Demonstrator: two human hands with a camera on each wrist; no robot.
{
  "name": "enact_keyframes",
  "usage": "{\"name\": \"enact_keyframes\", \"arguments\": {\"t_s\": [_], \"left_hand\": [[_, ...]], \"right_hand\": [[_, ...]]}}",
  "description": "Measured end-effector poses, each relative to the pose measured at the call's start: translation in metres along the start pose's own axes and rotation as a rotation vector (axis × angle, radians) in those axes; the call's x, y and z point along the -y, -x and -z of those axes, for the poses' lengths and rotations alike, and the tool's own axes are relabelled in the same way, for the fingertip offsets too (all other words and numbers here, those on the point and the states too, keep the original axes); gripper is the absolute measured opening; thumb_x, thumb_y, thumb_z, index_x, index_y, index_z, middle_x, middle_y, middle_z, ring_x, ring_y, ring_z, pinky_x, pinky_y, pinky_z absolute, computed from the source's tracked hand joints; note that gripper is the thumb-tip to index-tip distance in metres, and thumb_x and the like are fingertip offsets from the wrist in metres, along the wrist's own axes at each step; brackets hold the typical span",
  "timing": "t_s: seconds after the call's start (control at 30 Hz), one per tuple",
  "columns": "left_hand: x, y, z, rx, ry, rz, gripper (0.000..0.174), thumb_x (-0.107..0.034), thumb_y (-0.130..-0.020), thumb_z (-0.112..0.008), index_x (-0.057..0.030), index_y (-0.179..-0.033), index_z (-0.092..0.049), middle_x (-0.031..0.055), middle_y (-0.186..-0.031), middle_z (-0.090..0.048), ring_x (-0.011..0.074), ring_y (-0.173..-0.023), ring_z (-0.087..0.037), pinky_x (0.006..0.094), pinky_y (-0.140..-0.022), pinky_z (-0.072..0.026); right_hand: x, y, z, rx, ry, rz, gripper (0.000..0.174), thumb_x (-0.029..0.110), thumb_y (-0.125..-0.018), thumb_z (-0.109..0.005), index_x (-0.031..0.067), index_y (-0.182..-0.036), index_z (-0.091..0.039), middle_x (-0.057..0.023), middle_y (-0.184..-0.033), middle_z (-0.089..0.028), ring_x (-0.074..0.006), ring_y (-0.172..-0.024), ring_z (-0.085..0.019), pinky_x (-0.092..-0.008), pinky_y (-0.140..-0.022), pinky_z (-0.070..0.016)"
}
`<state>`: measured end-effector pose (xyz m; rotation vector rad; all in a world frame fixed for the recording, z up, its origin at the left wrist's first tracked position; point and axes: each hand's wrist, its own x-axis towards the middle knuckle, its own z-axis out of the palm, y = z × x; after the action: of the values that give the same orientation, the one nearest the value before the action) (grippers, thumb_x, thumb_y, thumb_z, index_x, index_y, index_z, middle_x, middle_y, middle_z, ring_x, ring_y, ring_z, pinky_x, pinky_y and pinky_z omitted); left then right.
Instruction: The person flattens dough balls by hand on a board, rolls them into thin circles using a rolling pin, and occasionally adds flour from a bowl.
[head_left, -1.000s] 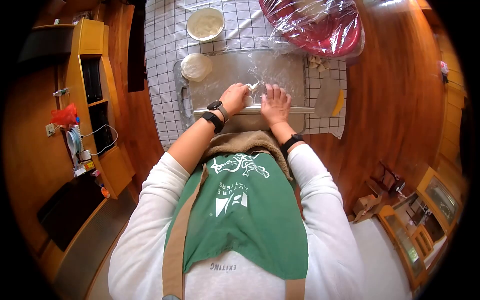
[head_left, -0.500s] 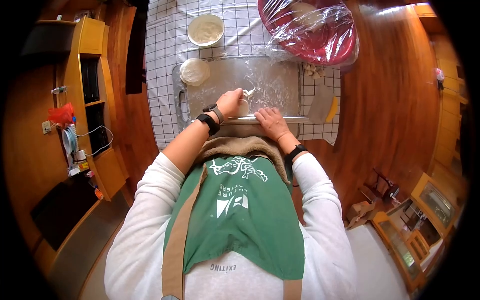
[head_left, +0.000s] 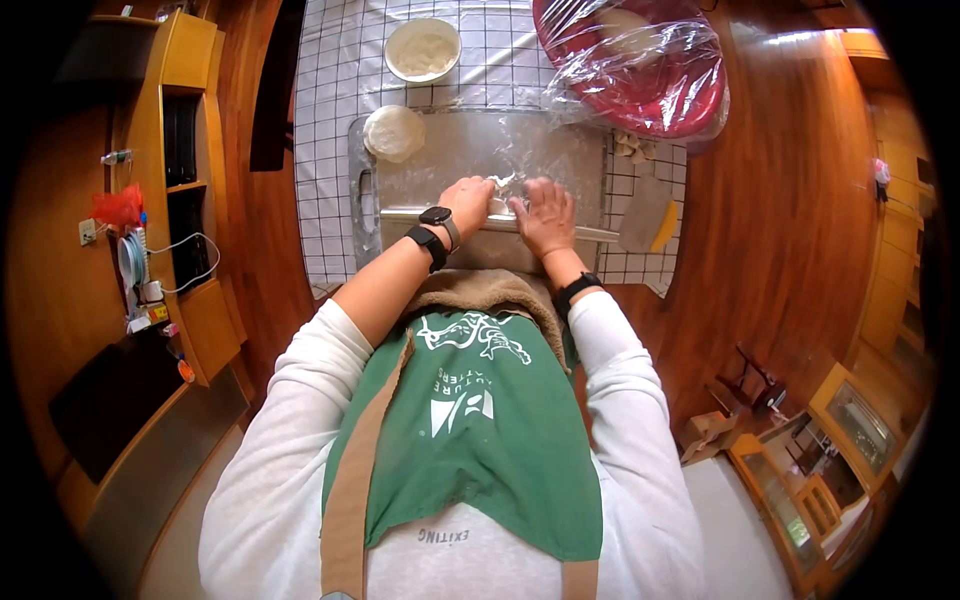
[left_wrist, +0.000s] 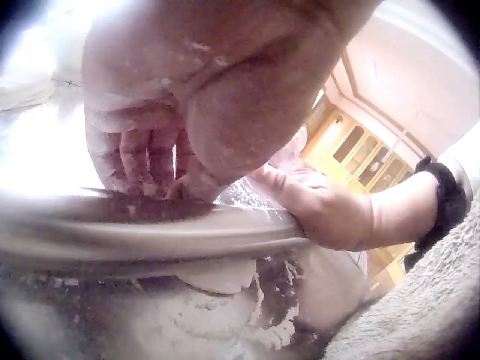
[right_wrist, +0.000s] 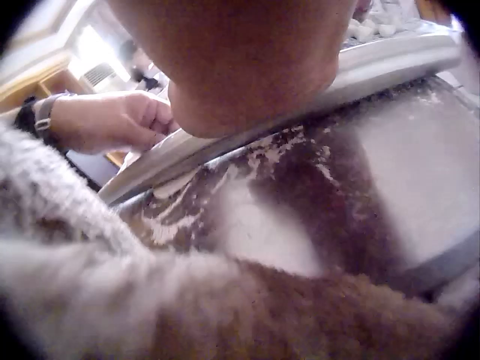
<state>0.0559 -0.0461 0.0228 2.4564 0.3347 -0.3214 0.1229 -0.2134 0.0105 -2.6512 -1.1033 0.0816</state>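
A thin dough round point(head_left: 497, 208) lies between the hands on a floury metal board point(head_left: 450, 150), partly hidden by the fingers. My left hand point(head_left: 470, 203) pinches its edge with curled fingers. My right hand point(head_left: 548, 218) lies over a shiny metal rolling pin point(head_left: 597, 236), palm on the bar and fingers stretched forward. In the left wrist view the rolling pin point(left_wrist: 150, 232) runs in front of the left fingers point(left_wrist: 157, 157), and pale dough point(left_wrist: 217, 281) shows just below it. The right palm point(right_wrist: 247, 97) covers the bar in the right wrist view.
A pale, rounded dough stack point(head_left: 393, 134) sits at the board's far left corner. Behind it stands a white bowl point(head_left: 389, 58) of pale contents. A red basin point(head_left: 690, 115) under plastic film and small dough pieces point(head_left: 630, 147) are at right, near a grey scraper-like piece point(head_left: 645, 210) with a yellow edge.
The rolling pin and right hand came toward the body half a second ago, and are now farther forward again, the right fingers stretched out. The left hand stays at the dough.
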Motion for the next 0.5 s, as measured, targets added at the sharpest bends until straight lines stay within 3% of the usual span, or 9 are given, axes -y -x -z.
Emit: {"name": "enact_keyframes", "arguments": {"t_s": [0.1,0.17,0.3,0.37,0.43,0.5], "left_hand": [[0.005,0.003,-0.005,-0.022,-0.002,-0.022,0.008,-0.013,-0.079,-0.06,-0.0058,-0.083,-0.06,0.0157,-0.085,-0.062,0.0348,-0.087,-0.06,0.0427,-0.076,-0.0481],[0.004,-0.005,-0.003,0.017,0.021,-0.046,0.007,-0.013,-0.079,-0.06,-0.0062,-0.081,-0.059,0.0152,-0.087,-0.062,0.0353,-0.086,-0.059,0.0431,-0.076,-0.0482],[0.002,-0.004,-0.013,-0.056,0.017,-0.078,0.009,-0.015,-0.079,-0.062,-0.006,-0.08,-0.058,0.0142,-0.086,-0.06,0.0349,-0.086,-0.059,0.0428,-0.077,-0.0478],[0.004,-0.01,-0.014,-0.072,0.031,-0.058,0.012,-0.016,-0.08,-0.063,-0.0054,-0.08,-0.057,0.0142,-0.086,-0.059,0.0349,-0.086,-0.059,0.043,-0.077,-0.0475],[0.001,-0.012,-0.005,0.023,-0.002,-0.058,0.013,-0.016,-0.08,-0.063,-0.0048,-0.082,-0.057,0.0148,-0.085,-0.059,0.0349,-0.086,-0.059,0.0432,-0.077,-0.0473],[0.005,-0.011,-0.002,0.027,0.029,-0.093,0.013,-0.016,-0.08,-0.062,-0.0043,-0.084,-0.057,0.0159,-0.085,-0.062,0.0355,-0.086,-0.06,0.0431,-0.076,-0.0475]], "right_hand": [[0.005,-0.001,0.001,-0.048,-0.024,-0.044,0.038,0.041,-0.088,-0.052,0.0155,-0.116,-0.047,-0.0055,-0.114,-0.048,-0.0246,-0.108,-0.045,-0.0403,-0.092,-0.0331],[0.005,0.017,-0.003,0.032,0.046,-0.041,0.039,0.042,-0.088,-0.052,0.0167,-0.118,-0.047,-0.0045,-0.114,-0.047,-0.0233,-0.108,-0.044,-0.0403,-0.092,-0.0328],[0.0,0.005,-0.013,-0.063,0.011,0.018,0.04,0.044,-0.088,-0.052,0.0169,-0.116,-0.047,-0.005,-0.112,-0.047,-0.0234,-0.108,-0.044,-0.0408,-0.092,-0.0328],[0.002,-0.019,-0.002,-0.01,0.013,-0.114,0.041,0.046,-0.087,-0.053,0.0153,-0.114,-0.047,-0.006,-0.113,-0.047,-0.0242,-0.109,-0.044,-0.041,-0.092,-0.0331],[0.004,-0.01,0.005,0.022,-0.021,-0.128,0.041,0.044,-0.087,-0.054,0.0139,-0.114,-0.047,-0.0073,-0.113,-0.048,-0.0257,-0.109,-0.045,-0.0425,-0.091,-0.0335],[-0.003,0.016,0.006,0.148,-0.051,0.188,0.037,0.036,-0.085,-0.057,0.0125,-0.112,-0.048,-0.0074,-0.108,-0.051,-0.0257,-0.103,-0.049,-0.0411,-0.088,-0.0361]]}}
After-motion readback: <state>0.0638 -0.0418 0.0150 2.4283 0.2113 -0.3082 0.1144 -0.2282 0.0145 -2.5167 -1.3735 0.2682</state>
